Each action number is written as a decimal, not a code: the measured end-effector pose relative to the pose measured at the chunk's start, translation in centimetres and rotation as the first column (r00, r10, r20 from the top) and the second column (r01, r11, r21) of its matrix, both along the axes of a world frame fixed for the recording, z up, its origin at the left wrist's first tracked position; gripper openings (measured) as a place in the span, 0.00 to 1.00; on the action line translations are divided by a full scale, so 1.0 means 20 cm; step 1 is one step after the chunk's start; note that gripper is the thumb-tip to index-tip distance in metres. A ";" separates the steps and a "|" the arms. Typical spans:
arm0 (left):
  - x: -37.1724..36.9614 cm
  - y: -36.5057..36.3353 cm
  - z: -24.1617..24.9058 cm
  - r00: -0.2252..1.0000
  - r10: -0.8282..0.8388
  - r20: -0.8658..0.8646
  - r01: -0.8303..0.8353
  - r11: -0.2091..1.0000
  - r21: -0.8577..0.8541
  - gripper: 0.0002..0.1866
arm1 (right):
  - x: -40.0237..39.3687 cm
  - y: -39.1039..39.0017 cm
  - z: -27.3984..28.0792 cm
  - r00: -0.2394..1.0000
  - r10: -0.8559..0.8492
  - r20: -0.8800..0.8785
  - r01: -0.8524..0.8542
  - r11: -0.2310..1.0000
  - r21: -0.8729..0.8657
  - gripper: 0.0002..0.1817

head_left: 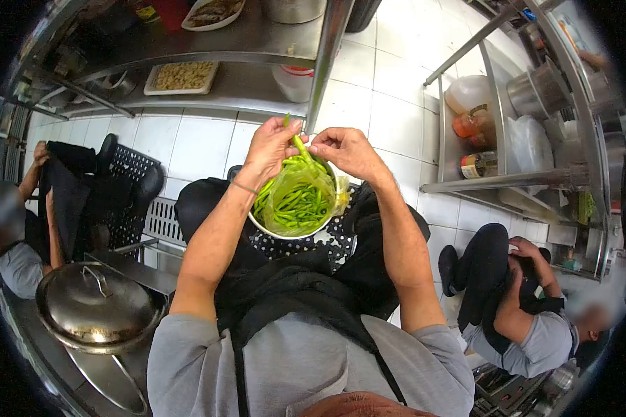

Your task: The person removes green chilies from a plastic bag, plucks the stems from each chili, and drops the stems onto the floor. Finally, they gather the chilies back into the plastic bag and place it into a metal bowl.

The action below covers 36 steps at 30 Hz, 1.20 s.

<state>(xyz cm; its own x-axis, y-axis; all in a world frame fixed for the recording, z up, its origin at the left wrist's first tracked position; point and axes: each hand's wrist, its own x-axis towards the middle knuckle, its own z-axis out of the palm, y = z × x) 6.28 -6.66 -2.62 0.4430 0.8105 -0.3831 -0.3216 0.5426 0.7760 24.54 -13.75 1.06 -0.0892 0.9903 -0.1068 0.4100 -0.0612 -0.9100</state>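
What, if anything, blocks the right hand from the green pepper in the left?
Nothing visible. The right hand is right beside the green pepper in the left hand; whether it touches, I can't tell. The plastic bag lies lower, at the bowl, not between them.

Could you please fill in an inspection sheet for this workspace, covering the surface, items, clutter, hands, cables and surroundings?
Surface: white bowl between the person's knees, above a white tiled floor; its support is unclear.
Job's things: green peppers in a clear plastic bag inside the bowl.
Clutter: lidded pan to the left; tray of pale pieces on a shelf ahead.
Hands: left hand holds one pepper; right hand pinches close beside it, its hold unclear.
Cables: nothing seen.
Surroundings: metal rack with containers to the right; one other person on each side.
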 end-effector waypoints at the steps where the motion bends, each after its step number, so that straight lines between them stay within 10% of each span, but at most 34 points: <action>1: -0.01 0.02 -0.02 0.991 -0.009 -0.135 0.032 0.985 0.167 0.13 | -0.01 0.00 0.00 0.999 -0.001 0.042 0.000 0.999 0.033 0.11; 6: -0.09 0.18 -0.37 0.560 0.295 -0.774 0.435 0.691 0.578 0.17 | -0.01 0.02 -0.02 0.974 -0.034 0.223 -0.004 0.986 0.168 0.10; 13: -0.43 0.06 -1.22 -0.064 -0.085 -0.994 0.730 0.676 -0.105 0.25 | 0.06 0.00 0.00 0.947 -0.063 0.316 -0.026 0.962 0.270 0.12; 16: -0.50 -0.02 -1.43 0.057 0.023 -0.998 0.684 0.727 0.056 0.23 | 0.10 -0.01 0.01 0.935 -0.104 0.340 0.010 0.964 0.265 0.12; 22: -0.16 0.01 -0.95 0.414 0.395 -0.820 0.597 0.562 0.572 0.11 | 0.13 0.00 0.00 0.918 -0.153 0.367 0.029 0.946 0.323 0.11; 25: -0.01 -0.15 -0.86 0.478 0.259 -0.839 0.633 0.560 0.534 0.07 | 0.12 0.00 -0.01 0.912 -0.157 0.379 0.022 0.941 0.337 0.10; 28: 0.01 -0.34 -1.00 0.321 0.058 -0.945 0.778 0.553 0.299 0.05 | 0.13 0.01 -0.02 0.913 -0.134 0.386 0.016 0.956 0.294 0.10; 32: -0.04 -0.42 -1.02 0.390 0.314 -0.866 0.707 0.500 0.500 0.08 | 0.17 -0.01 -0.07 0.890 -0.128 0.437 0.007 0.963 0.269 0.10; 36: -0.07 -0.33 -0.94 0.193 0.477 -0.857 0.680 0.565 0.467 0.17 | 0.19 -0.01 -0.11 0.865 -0.093 0.493 -0.006 0.980 0.197 0.10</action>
<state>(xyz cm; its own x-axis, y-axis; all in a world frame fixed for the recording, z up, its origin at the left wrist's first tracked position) 4.83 -13.27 -21.41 0.3661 0.9270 0.0814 0.8557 -0.3697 0.3621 28.38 -13.87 -1.15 -0.0297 0.9977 0.0603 0.8118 0.0593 -0.5810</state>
